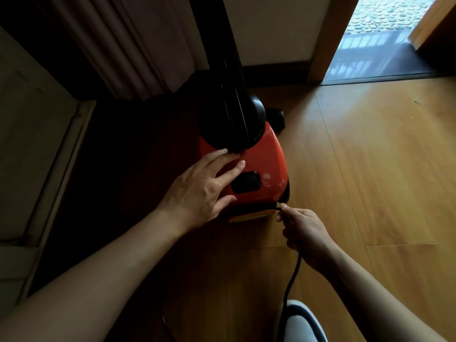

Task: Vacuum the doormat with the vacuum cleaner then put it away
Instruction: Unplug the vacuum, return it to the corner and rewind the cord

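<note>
A red vacuum cleaner (264,166) with a black top and upright black tube stands on the wooden floor near a curtain. My left hand (199,191) rests flat on its red body, fingers straight, beside a black button panel (246,185). My right hand (302,233) pinches the black power cord (293,277) right where it leaves the rear lower corner of the cleaner; the cord runs back under my hand toward me. A dark doormat (385,60) lies in the doorway at the upper right.
A brown curtain (128,45) hangs at the upper left above a dark floor patch. A pale cabinet or panel (29,144) lines the left side. My white slipper (303,322) shows at the bottom. Wooden floor (382,169) spreads to the right.
</note>
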A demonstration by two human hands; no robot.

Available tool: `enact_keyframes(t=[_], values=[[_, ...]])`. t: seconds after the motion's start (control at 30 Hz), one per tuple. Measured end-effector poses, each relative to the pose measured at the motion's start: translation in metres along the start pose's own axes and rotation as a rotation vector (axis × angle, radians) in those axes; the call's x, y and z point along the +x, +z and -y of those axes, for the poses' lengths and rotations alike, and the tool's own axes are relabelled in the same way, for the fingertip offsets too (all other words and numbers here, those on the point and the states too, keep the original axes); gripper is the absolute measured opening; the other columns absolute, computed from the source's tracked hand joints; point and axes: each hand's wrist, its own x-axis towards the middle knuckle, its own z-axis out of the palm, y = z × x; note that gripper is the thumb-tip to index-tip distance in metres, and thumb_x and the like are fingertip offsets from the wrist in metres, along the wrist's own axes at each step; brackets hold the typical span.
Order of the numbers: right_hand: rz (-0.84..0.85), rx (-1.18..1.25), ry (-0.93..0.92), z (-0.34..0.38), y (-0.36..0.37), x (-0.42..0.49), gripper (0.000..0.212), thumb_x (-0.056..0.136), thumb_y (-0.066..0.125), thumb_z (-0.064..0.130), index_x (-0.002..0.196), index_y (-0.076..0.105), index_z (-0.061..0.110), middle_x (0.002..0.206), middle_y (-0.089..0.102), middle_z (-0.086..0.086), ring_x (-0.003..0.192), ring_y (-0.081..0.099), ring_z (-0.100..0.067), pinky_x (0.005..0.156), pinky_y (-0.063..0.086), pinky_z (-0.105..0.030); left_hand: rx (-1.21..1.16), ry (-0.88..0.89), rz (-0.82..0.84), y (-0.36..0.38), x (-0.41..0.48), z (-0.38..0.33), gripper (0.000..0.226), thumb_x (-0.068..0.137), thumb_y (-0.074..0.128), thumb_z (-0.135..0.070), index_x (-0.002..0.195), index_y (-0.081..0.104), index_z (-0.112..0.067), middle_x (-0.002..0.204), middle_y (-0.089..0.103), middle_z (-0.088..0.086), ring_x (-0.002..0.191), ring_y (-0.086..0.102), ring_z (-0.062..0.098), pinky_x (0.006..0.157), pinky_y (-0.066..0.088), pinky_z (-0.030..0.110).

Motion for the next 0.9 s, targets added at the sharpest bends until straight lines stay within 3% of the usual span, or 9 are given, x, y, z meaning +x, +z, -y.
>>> enact_keyframes(t=[0.3,0.43,0.53,0.7,0.9], values=[[-0.096,-0.004,-0.138,0.013,0.023,-0.016,0.043,0.108,0.042,0.034,0.080,0.063,0.008,0.047,0.034,0.006,0.040,0.028,-0.010,0.041,0.022,-0.025,-0.027,-0.010,0.031,-0.002,0.002,0.000,0.070,0.087,0.068,-0.041,0.149,0.041,-0.023,0.151,0.042,-0.003,0.142,0.034,0.019,0.104,0.035,0.031],[-0.080,-0.123,-0.252,0.010,0.038,-0.021,0.044,0.108,0.041,0.032,0.081,0.065,0.008,0.048,0.046,0.010,0.040,0.039,-0.005,0.044,0.029,-0.024,-0.027,-0.025,0.021,-0.001,0.002,-0.002,0.071,0.086,0.070,-0.040,0.149,0.042,-0.022,0.150,0.043,-0.001,0.142,0.035,0.020,0.104,0.036,0.031],[-0.111,-0.198,-0.311,0.003,0.049,-0.018,0.039,0.108,0.041,0.033,0.090,0.070,0.015,0.062,0.059,0.010,0.050,0.051,0.000,0.051,0.035,-0.020,-0.023,-0.031,-0.001,0.000,0.002,-0.003,0.071,0.085,0.071,-0.040,0.148,0.044,-0.022,0.149,0.046,-0.001,0.140,0.037,0.020,0.105,0.038,0.031],[-0.117,-0.142,-0.346,-0.011,0.074,-0.021,0.037,0.109,0.037,0.030,0.096,0.070,0.020,0.094,0.072,0.001,0.082,0.068,-0.008,0.072,0.051,-0.025,-0.043,-0.031,-0.027,0.001,0.003,-0.004,0.071,0.083,0.074,-0.038,0.146,0.047,-0.020,0.145,0.049,0.000,0.137,0.041,0.022,0.104,0.044,0.036],[-0.044,0.005,-0.299,-0.027,0.126,-0.028,0.038,0.109,0.038,0.035,0.090,0.066,0.019,0.075,0.064,0.003,0.065,0.058,-0.009,0.062,0.046,-0.029,-0.047,-0.027,-0.026,0.000,0.003,-0.004,0.070,0.084,0.073,-0.038,0.146,0.046,-0.021,0.146,0.048,0.001,0.138,0.040,0.022,0.104,0.043,0.038]])
